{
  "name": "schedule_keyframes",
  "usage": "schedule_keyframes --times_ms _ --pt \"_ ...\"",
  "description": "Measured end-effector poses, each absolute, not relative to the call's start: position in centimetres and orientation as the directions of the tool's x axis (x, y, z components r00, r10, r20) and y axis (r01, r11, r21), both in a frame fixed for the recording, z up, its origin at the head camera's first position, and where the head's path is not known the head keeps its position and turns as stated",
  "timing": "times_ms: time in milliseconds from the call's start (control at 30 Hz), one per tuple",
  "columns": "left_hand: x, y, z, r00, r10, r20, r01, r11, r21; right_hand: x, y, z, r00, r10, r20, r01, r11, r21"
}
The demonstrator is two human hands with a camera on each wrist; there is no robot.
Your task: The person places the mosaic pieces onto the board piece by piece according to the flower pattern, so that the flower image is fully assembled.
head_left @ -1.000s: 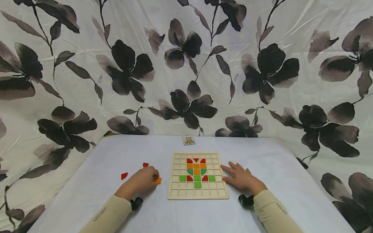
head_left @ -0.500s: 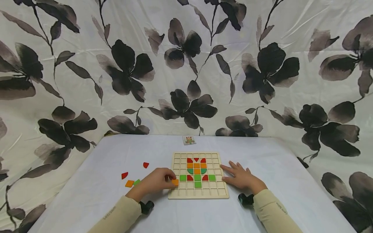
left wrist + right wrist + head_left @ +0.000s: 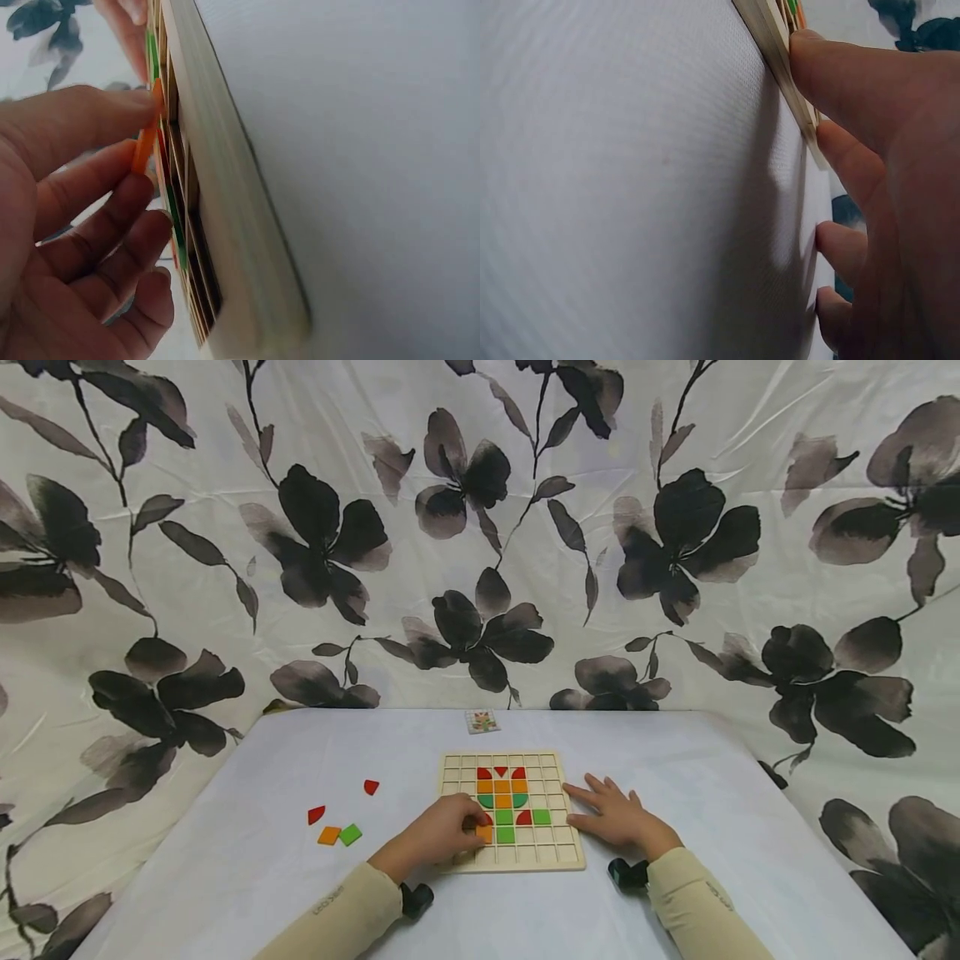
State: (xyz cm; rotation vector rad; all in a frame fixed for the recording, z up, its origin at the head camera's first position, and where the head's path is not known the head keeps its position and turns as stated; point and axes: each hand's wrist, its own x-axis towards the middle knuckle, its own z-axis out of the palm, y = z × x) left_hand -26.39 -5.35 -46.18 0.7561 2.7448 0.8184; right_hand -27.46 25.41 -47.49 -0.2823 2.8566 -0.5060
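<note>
A light wooden grid board (image 3: 543, 857) lies on the white table, with red, orange and green tiles set in its squares. My left hand (image 3: 431, 833) is over the board's left half, pinching a small orange tile (image 3: 484, 835) between thumb and fingertips. In the left wrist view that tile (image 3: 147, 142) is tilted close over the grid, and the other fingers curl loosely below. Part of the pattern's left side is hidden behind this hand. With fingers spread, my right hand (image 3: 621, 817) rests at the board's right edge (image 3: 772, 52), thumb and index finger touching it.
Left of the board lie loose tiles: an orange square (image 3: 328, 836), a green square (image 3: 350, 834), a red piece (image 3: 317, 815) and another red piece (image 3: 371, 787). A small pattern card (image 3: 482, 721) lies behind the board. Floral cloth (image 3: 480, 527) hangs behind the table.
My left hand has moved right from the loose tiles onto the board, carrying the orange tile. The loose orange and green squares came into view. My right hand has stayed at the edge.
</note>
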Motion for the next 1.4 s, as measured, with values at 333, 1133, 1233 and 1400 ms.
schedule_keyframes --times_ms 333,1133,1233,1400 --pt "-26.2 -4.7 -46.2 -0.85 0.525 -0.042 0.467 0.788 0.402 -27.3 25.1 -47.1 -0.955 -0.234 -0.183 -0.157 0.921 -0.357" --pt "-25.9 -20.9 -44.9 -0.966 0.254 -0.047 0.206 0.869 0.449 -27.2 25.4 -47.1 -0.955 -0.235 -0.179 -0.159 0.92 -0.359" --pt "-25.8 -22.1 -44.9 -0.963 0.261 -0.071 0.203 0.871 0.448 -27.1 25.3 -47.2 -0.956 -0.24 -0.172 -0.165 0.917 -0.362" --pt "-25.6 -23.5 -44.9 -0.964 0.239 -0.112 0.171 0.888 0.427 -27.3 25.3 -47.5 -0.956 -0.245 -0.162 -0.173 0.916 -0.361"
